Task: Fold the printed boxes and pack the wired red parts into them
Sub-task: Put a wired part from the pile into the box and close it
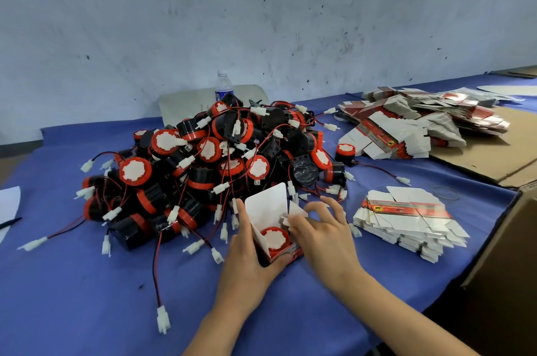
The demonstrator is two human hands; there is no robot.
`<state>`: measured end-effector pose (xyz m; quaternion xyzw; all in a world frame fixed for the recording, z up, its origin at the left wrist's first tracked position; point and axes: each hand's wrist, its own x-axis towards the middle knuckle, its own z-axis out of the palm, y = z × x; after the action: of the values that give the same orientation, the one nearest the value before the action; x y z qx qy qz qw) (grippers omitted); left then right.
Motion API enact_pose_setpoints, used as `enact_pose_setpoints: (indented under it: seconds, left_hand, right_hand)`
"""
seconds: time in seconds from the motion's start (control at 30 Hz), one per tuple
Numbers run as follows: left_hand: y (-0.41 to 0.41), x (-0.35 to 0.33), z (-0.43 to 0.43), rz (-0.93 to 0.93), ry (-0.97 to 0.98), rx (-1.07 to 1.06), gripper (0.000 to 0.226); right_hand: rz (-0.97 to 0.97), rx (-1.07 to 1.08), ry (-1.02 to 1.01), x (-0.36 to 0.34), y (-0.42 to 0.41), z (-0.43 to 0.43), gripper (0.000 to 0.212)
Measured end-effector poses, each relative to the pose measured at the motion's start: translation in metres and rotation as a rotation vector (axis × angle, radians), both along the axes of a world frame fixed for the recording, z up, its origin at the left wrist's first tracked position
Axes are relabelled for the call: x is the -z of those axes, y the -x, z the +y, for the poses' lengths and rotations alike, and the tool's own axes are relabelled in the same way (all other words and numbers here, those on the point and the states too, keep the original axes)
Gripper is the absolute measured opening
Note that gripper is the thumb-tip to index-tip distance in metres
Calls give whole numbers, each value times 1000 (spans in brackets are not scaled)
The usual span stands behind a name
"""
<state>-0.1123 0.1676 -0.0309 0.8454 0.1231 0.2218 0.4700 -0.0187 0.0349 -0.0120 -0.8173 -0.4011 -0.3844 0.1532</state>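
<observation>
An open printed box (pixel 266 211) stands on the blue cloth with its white lid flap up. Inside it lies a red part (pixel 274 239), its white face showing. My left hand (pixel 247 256) grips the box from the left and below. My right hand (pixel 325 235) is at the box's right side, its fingertips pinching a small white side flap and a white connector at the opening. A big heap of wired red and black parts (pixel 220 152) lies just behind the box.
A stack of flat printed boxes (pixel 406 219) lies to the right, a larger spread (pixel 412 126) at the back right on brown cardboard (pixel 494 152). A water bottle (pixel 223 85) stands behind the heap. A cardboard carton (pixel 505 268) stands at the right edge. Loose wires with white plugs trail over the cloth.
</observation>
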Motion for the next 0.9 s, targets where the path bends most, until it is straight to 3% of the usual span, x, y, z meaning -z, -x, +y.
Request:
enact_pose_setpoints:
  seconds: [0.13, 0.23, 0.3, 0.37, 0.5, 0.63, 0.77, 0.83, 0.9]
  left_hand:
    - [0, -1, 0, 0, -10, -3, 125]
    - [0, -1, 0, -10, 5, 9, 126]
    - [1, 0, 0, -9, 5, 9, 124]
    - [1, 1, 1, -11, -4, 5, 121]
    - [-1, 3, 1, -22, -72, 12, 116]
    - [-5, 8, -1, 32, -270, 79, 88]
    - [-6, 12, -2, 42, -314, 76, 66]
    - [-5, 13, -2, 37, -347, 60, 58]
    - [-5, 11, -2, 23, -390, 50, 51]
  right_hand:
    - [128, 28, 131, -15, 6, 5, 27]
    - [254, 57, 445, -31, 5, 4, 13]
    - [375, 31, 536, -32, 2, 1, 31]
    - [342, -12, 543, -28, 2, -2, 42]
    - [329, -82, 442, -19, 2, -12, 50]
    - [417, -112, 301, -6, 11, -10, 51]
    - [540, -30, 134, 15, 24, 1, 45]
    - [501, -4, 9, 16, 29, 4, 40]
    - [336, -36, -60, 15, 32, 2, 29]
